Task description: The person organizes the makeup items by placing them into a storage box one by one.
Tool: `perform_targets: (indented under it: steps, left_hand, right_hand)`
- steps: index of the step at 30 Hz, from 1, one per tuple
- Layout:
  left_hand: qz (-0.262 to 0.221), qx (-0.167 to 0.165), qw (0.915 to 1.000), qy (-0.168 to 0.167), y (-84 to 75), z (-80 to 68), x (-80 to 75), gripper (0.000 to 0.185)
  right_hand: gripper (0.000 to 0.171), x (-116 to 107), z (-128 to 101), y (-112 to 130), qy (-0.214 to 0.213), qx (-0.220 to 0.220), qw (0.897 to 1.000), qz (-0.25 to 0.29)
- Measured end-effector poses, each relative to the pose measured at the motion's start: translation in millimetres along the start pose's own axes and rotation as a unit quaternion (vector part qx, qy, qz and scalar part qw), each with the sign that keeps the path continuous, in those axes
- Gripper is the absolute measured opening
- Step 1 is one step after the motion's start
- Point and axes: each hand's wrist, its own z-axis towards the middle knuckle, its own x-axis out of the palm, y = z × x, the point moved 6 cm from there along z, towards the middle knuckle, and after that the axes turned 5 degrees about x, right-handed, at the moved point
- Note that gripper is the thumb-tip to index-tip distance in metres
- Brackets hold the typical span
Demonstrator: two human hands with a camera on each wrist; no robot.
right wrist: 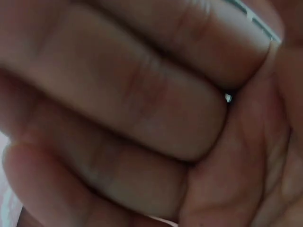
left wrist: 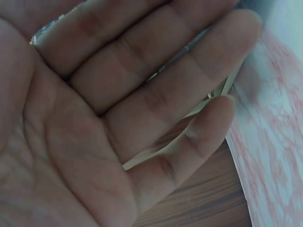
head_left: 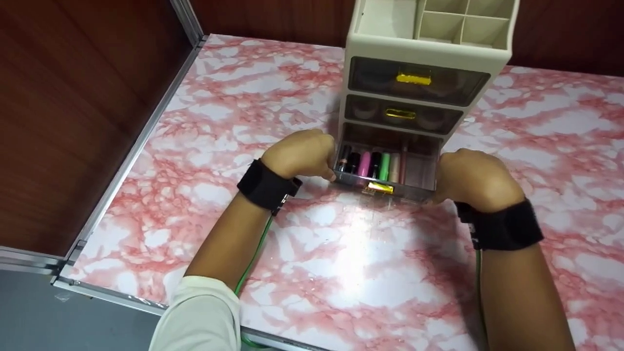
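A pink marbled worktop [head_left: 341, 273] carries a cream organiser [head_left: 419, 53] with three drawers. The bottom drawer [head_left: 385, 183] stands pulled out, a row of coloured tubes [head_left: 373, 165] lying inside. The left hand [head_left: 300, 153] grips its left front corner with curled fingers [left wrist: 156, 94]; the right hand [head_left: 475, 178] grips its right corner, fingers [right wrist: 142, 94] curled tight.

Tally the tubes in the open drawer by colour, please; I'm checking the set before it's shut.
In the open bottom drawer, between the left hand and right hand:
Black tubes: 3
Pink tube: 1
Green tube: 1
Pale cream tube: 1
Total: 6, though the dark ones are hard to separate.
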Motion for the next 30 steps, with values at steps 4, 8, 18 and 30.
perform_targets:
  steps: [4,8,18,30]
  left_hand:
    - [0.004,-0.002,1.0000,0.000,-1.4,0.4,-0.6,0.013]
    - [0.001,0.008,1.0000,-0.002,-3.2,1.6,-1.1,0.017]
    - [-0.002,0.020,0.9990,-0.039,2.8,4.0,-3.5,0.013]
    - [-0.002,0.028,0.9926,-0.118,15.3,15.7,-6.5,0.026]
  right_hand:
    - [0.033,-2,0,0,-0.021,-0.002,1.000,-0.005]
    - [0.030,-5,-2,-4,-0.034,0.004,0.999,0.002]
    - [0.019,-9,1,-5,-0.065,-0.016,0.998,0.001]
    - [0.015,-14,11,-15,-0.163,-0.066,0.984,0.014]
